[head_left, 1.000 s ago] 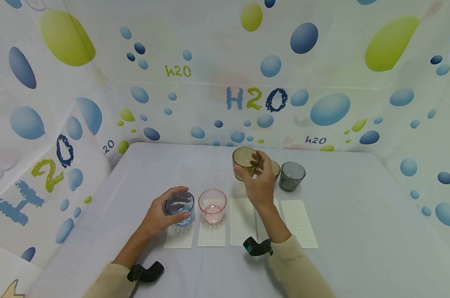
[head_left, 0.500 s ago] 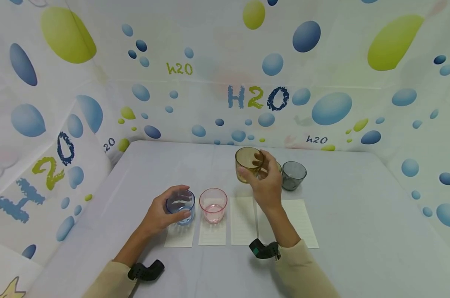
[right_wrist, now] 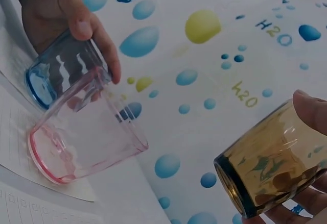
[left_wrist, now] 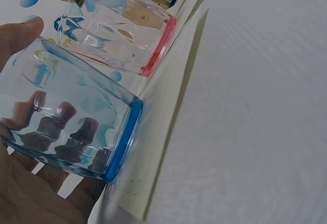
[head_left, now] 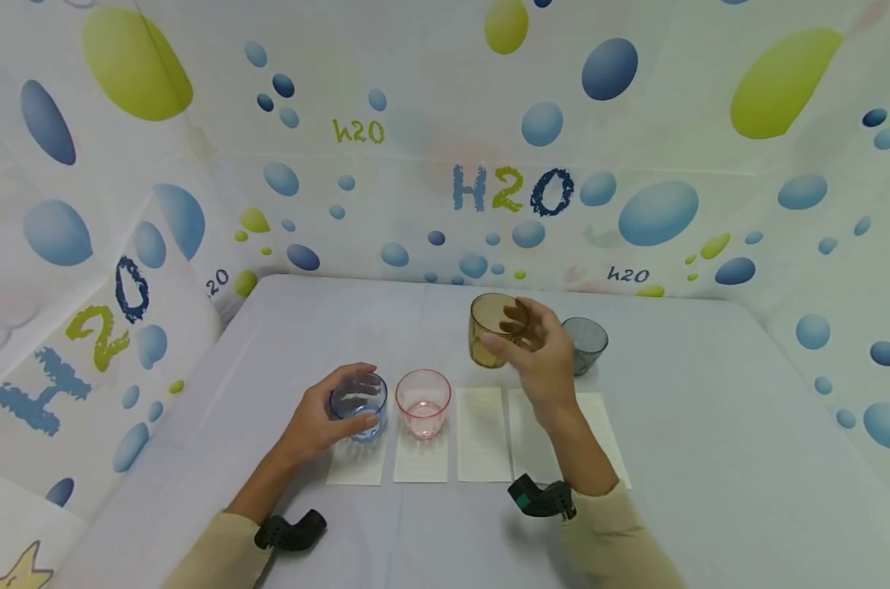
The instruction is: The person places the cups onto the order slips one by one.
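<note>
On the leftmost paper card (head_left: 354, 468) stands a blue glass (head_left: 360, 409) (left_wrist: 71, 112); my left hand (head_left: 314, 421) (left_wrist: 36, 196) curls round it, thumb on the near side. A pink-rimmed glass (head_left: 424, 405) (right_wrist: 87, 132) stands just right of it on another card. My right hand (head_left: 551, 364) grips an amber glass (head_left: 489, 331) (right_wrist: 271, 168), raised and upright behind the cards, thumb and fingers on its right side. Partly behind that hand stands a grey glass (head_left: 588, 343). Another amber glass is hidden behind the right hand in the head view.
Several paper cards (head_left: 483, 438) lie in a row on the white table (head_left: 327, 319). A white backdrop (head_left: 430, 98) with blue and green spots rises behind and at the sides. Each wrist bears a black camera mount.
My right hand has moved slightly right with the amber glass, covering the other amber glass behind it. The left hand keeps its grip on the blue glass. The head view has shifted slightly.
</note>
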`<state>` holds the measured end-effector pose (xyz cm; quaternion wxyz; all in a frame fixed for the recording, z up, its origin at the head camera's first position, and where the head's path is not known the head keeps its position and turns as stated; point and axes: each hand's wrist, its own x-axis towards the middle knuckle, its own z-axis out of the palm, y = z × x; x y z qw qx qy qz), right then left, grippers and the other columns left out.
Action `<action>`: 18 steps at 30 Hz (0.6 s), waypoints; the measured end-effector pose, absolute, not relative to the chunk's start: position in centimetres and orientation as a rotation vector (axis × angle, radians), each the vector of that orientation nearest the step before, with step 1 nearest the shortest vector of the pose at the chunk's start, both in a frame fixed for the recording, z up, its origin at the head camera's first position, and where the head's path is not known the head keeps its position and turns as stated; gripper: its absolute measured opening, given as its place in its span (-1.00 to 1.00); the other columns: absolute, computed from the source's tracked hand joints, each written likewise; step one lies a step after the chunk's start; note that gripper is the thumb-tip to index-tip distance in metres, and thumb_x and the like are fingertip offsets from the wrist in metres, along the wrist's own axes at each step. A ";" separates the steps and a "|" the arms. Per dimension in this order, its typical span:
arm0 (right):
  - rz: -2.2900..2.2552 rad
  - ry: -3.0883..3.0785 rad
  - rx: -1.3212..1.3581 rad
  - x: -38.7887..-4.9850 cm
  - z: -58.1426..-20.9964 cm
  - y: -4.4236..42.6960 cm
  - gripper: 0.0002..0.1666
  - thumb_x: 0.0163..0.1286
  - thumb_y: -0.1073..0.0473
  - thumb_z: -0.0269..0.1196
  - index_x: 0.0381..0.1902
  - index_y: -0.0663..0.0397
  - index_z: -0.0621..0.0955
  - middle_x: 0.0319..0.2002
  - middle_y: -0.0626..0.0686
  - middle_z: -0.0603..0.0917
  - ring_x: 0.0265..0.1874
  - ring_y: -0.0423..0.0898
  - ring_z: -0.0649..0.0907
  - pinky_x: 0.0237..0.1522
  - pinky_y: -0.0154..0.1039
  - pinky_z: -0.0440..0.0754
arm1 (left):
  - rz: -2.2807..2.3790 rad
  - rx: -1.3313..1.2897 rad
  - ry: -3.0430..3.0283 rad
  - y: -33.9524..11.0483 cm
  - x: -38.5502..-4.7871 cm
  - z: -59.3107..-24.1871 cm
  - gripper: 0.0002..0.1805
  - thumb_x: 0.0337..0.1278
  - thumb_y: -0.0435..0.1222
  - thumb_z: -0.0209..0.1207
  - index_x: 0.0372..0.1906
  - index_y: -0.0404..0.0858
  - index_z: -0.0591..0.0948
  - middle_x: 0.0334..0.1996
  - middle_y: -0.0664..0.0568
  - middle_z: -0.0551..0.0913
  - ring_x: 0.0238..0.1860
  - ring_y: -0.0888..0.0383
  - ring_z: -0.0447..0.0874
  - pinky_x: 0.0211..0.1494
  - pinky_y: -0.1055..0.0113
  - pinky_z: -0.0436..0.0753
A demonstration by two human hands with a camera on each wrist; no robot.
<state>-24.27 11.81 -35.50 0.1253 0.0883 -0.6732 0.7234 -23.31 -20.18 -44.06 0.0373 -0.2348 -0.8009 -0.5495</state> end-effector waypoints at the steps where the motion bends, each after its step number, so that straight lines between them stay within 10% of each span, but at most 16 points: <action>1: 2.118 -1.967 0.254 -24.1 -35.4 12.0 -0.18 0.22 0.32 0.47 0.39 0.19 0.38 0.21 0.19 0.56 0.18 0.19 0.56 0.11 -0.36 0.62 | -1.684 -0.720 -2.459 -20.2 -23.3 -44.1 -0.30 0.08 -0.32 0.40 0.38 -0.14 0.46 0.16 -0.08 0.63 0.16 -0.10 0.64 0.22 0.26 0.61; 18: 2.288 -2.054 0.233 -23.3 -35.0 13.2 -0.17 0.12 0.54 0.43 0.32 0.30 0.35 0.21 0.27 0.52 0.19 0.19 0.52 0.06 -0.37 0.64 | -1.682 -0.711 -2.474 -20.2 -23.3 -44.1 -0.30 0.09 -0.31 0.39 0.38 -0.16 0.45 0.18 -0.10 0.62 0.14 -0.12 0.65 0.17 0.28 0.63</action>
